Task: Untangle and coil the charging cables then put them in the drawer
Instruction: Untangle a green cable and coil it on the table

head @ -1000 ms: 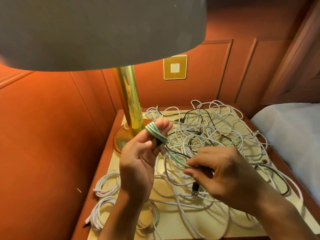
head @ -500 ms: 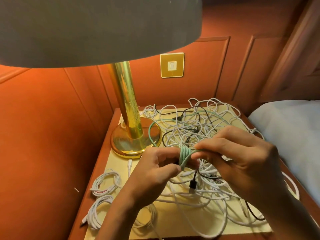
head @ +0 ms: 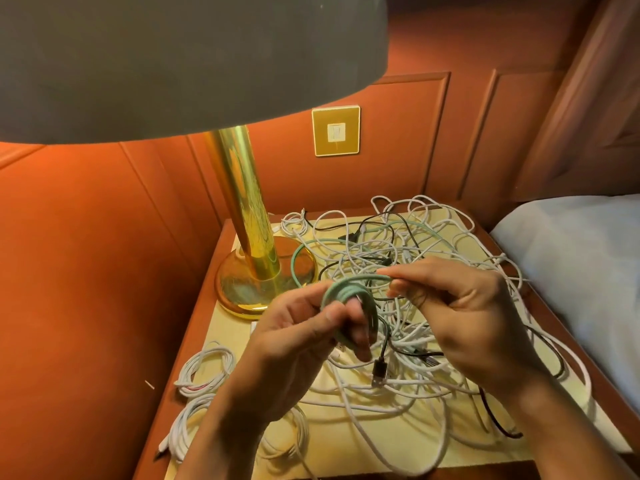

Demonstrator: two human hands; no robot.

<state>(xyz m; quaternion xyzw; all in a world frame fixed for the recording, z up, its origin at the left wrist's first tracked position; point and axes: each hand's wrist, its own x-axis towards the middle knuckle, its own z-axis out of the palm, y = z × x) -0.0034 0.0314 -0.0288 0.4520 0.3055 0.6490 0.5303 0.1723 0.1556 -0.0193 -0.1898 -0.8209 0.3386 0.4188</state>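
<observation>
A mint-green cable is wound in loops around the fingers of my left hand, which grips the coil above the nightstand. My right hand pinches the free run of that green cable just right of the coil. The rest of the green cable trails back in a curve toward the lamp base. Below my hands lies a tangle of white and black cables. A black plug hangs under my left hand. Three coiled white cables lie at the nightstand's front left. No drawer shows.
A brass lamp with a wide grey shade stands at the back left of the nightstand. A gold wall switch sits on the orange panelled wall. A white bed borders the right side.
My left hand turned and dropped lower with the green coil, which has gained loops. My right hand rose from the tangle and now pinches the green cable beside the coil.
</observation>
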